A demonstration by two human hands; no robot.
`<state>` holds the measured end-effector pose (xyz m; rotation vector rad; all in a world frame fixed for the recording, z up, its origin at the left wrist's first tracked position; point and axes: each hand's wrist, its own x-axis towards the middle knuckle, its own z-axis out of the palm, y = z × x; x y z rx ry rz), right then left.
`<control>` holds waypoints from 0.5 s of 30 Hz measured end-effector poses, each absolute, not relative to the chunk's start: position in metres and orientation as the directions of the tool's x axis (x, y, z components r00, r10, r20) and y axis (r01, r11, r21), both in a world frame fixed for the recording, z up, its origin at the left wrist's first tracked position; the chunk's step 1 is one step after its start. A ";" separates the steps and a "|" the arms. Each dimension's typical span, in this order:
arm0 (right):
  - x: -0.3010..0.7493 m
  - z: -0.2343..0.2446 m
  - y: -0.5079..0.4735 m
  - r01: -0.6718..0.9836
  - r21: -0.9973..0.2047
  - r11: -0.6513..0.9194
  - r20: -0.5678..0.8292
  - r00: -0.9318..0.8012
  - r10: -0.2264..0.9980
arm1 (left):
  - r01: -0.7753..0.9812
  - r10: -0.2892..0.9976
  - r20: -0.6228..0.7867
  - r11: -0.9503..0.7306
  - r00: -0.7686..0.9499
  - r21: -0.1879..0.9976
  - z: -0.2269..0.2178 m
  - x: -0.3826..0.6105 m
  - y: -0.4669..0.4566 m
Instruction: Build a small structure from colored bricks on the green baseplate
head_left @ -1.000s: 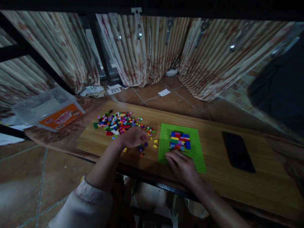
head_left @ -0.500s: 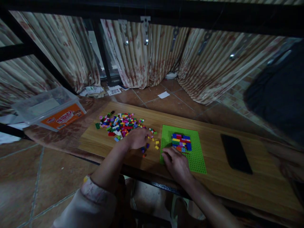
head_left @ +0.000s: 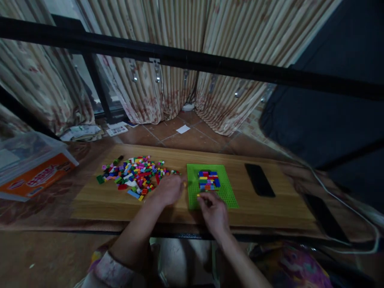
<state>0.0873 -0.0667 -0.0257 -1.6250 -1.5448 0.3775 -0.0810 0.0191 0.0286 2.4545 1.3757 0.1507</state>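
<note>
My left hand (head_left: 170,189) is over the wood tabletop, between the brick pile and the green baseplate (head_left: 230,199). Its fingers are curled down and together. A small yellow brick (head_left: 185,184) shows at those fingertips; whether they grip it I cannot tell. Above the baseplate's near left part, my right hand (head_left: 215,212) pinches another yellow brick (head_left: 198,195) between thumb and forefinger. Just beyond that hand, a block of joined bricks (head_left: 209,180) in blue, red, yellow and other colours sits on the baseplate. Loose toy bricks (head_left: 136,174) of many colours lie heaped to the left.
A clear plastic box (head_left: 39,168) with an orange label stands left of the wood tabletop (head_left: 99,204). One black phone-like slab (head_left: 259,180) lies right of the baseplate, and another dark slab (head_left: 325,218) farther right beside a white cable (head_left: 345,200). A dark rail (head_left: 186,60) crosses beyond.
The view has swung to the right and up. My right hand now shows a yellow brick in its pinch, in front of the joined bricks. My left hand has come nearer the baseplate.
</note>
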 end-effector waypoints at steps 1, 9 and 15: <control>0.100 -0.027 -0.072 0.634 -0.770 0.069 0.321 0.292 0.901 | 0.800 0.835 -0.061 -0.499 0.547 0.333 0.028 -0.075 0.015; 0.165 -0.032 -0.082 0.476 -0.874 -0.095 0.195 0.523 0.830 | 0.760 0.819 0.003 -0.534 0.574 0.371 0.021 -0.035 -0.003; 0.166 -0.028 -0.058 0.622 -0.783 0.003 0.287 0.357 0.889 | 0.764 0.819 -0.002 -0.535 0.574 0.361 0.017 -0.034 0.003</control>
